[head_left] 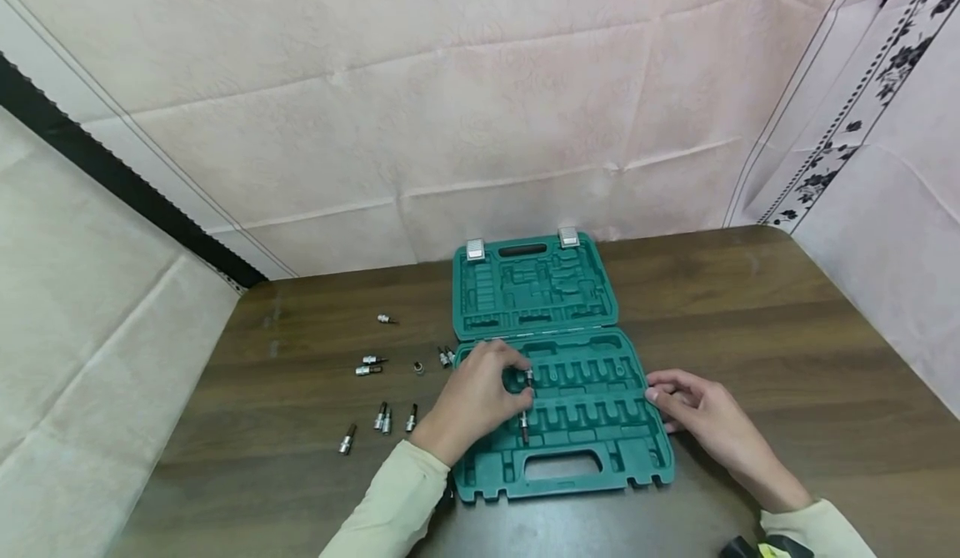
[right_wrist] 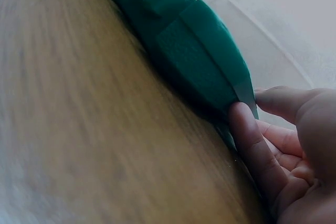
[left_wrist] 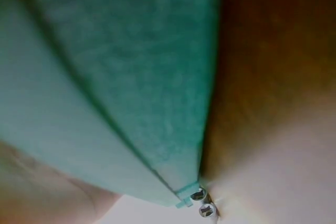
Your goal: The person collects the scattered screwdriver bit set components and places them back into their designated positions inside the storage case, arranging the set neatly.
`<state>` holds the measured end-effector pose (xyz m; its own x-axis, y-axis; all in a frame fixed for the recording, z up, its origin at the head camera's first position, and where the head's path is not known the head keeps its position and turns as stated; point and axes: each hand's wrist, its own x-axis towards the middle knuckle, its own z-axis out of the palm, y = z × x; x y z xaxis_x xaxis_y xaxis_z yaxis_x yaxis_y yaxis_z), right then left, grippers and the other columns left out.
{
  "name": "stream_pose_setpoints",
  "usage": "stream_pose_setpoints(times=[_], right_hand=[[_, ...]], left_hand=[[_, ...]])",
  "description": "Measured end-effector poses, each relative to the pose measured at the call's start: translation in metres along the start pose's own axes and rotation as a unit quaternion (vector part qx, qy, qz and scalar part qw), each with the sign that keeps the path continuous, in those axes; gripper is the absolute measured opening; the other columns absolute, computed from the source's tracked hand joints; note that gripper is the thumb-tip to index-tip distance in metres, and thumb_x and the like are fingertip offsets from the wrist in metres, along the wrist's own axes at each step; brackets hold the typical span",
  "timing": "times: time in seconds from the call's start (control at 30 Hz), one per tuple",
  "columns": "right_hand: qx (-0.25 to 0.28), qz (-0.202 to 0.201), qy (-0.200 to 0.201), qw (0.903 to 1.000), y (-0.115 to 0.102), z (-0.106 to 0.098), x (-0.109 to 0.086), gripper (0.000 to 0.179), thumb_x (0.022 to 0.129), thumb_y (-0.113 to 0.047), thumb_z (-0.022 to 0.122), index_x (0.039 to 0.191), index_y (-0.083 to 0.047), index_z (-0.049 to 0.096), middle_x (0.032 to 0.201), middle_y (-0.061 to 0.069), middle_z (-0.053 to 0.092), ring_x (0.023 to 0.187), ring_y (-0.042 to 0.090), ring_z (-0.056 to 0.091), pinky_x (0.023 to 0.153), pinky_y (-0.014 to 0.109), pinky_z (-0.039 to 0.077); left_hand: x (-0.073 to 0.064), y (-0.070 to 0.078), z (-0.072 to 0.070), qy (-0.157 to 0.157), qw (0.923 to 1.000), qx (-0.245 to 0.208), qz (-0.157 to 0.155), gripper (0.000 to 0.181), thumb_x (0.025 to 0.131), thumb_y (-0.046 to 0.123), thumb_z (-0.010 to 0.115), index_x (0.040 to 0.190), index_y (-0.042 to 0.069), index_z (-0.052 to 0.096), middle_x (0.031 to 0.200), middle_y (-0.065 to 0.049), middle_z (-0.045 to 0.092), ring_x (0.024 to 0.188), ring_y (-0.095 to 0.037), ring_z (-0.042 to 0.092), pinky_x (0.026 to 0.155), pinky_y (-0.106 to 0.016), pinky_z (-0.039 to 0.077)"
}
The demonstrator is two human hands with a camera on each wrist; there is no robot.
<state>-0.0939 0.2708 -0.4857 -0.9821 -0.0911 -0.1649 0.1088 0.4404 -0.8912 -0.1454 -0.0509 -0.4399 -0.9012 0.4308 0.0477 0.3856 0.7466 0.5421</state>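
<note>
A green plastic tool case (head_left: 562, 437) lies unfolded on the table, its moulded lid (head_left: 536, 287) laid back behind the base. Over the left part of the base, my left hand (head_left: 480, 391) pinches a small silver bit socket (head_left: 528, 377) between thumb and fingers. Just below it, another bit socket (head_left: 524, 426) sits in the base. My right hand (head_left: 693, 412) grips the right rim of the case; in the right wrist view the thumb (right_wrist: 249, 135) presses on its edge. The left wrist view shows mostly the blurred case side (left_wrist: 142, 77), with the held socket hidden.
Several loose bit sockets lie left of the case, among them a pair (head_left: 371, 364), another pair (head_left: 383, 419) and a single one (head_left: 347, 439). Two more (head_left: 446, 357) stand against the case's left side. A pale cloth wall (head_left: 450, 108) borders the table's (head_left: 750, 316) back.
</note>
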Motion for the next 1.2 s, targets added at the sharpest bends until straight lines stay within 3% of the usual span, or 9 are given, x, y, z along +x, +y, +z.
stream_pose_setpoints(times=[0.57, 0.83, 1.0, 1.2], right_hand=[[0.007, -0.003, -0.002, 1.0000, -0.002, -0.003, 0.001, 0.045, 0.107, -0.029, 0.066, 0.139, 0.003, 0.062, 0.111, 0.012, 0.070, 0.090, 0.008, 0.070, 0.074, 0.030, 0.062], [0.016, -0.002, 0.002, 0.9999, -0.001, 0.001, -0.001, 0.046, 0.106, -0.028, 0.067, 0.139, 0.004, 0.062, 0.109, 0.012, 0.069, 0.089, 0.009, 0.069, 0.075, 0.030, 0.062], [0.026, -0.008, -0.002, 0.9996, 0.001, 0.003, 0.000, 0.045, 0.106, -0.027, 0.067, 0.138, 0.004, 0.062, 0.110, 0.013, 0.069, 0.089, 0.009, 0.069, 0.075, 0.030, 0.062], [0.017, -0.008, -0.001, 0.9998, 0.001, 0.000, -0.001, 0.046, 0.106, -0.029, 0.066, 0.138, 0.003, 0.062, 0.110, 0.012, 0.070, 0.090, 0.009, 0.069, 0.075, 0.030, 0.062]], left_hand=[[0.002, 0.000, -0.002, -0.019, 0.9996, 0.019, -0.005, 0.022, 0.094, 0.028, 0.080, 0.112, 0.016, 0.081, 0.120, 0.000, 0.067, 0.116, -0.022, 0.060, 0.091, -0.043, 0.058], [0.007, -0.007, -0.006, -0.044, 0.9980, -0.043, -0.016, 0.017, 0.094, 0.024, 0.083, 0.108, 0.019, 0.075, 0.110, 0.004, 0.064, 0.104, -0.016, 0.058, 0.090, -0.039, 0.054], [0.002, -0.006, -0.011, -0.040, 0.9984, -0.038, -0.013, 0.016, 0.096, 0.018, 0.081, 0.111, 0.017, 0.076, 0.111, 0.001, 0.066, 0.102, -0.017, 0.060, 0.089, -0.038, 0.055], [-0.008, -0.001, -0.025, -0.018, 0.9976, -0.065, -0.018, 0.018, 0.101, 0.023, 0.074, 0.117, 0.014, 0.076, 0.118, -0.002, 0.070, 0.107, -0.021, 0.065, 0.087, -0.041, 0.057]])
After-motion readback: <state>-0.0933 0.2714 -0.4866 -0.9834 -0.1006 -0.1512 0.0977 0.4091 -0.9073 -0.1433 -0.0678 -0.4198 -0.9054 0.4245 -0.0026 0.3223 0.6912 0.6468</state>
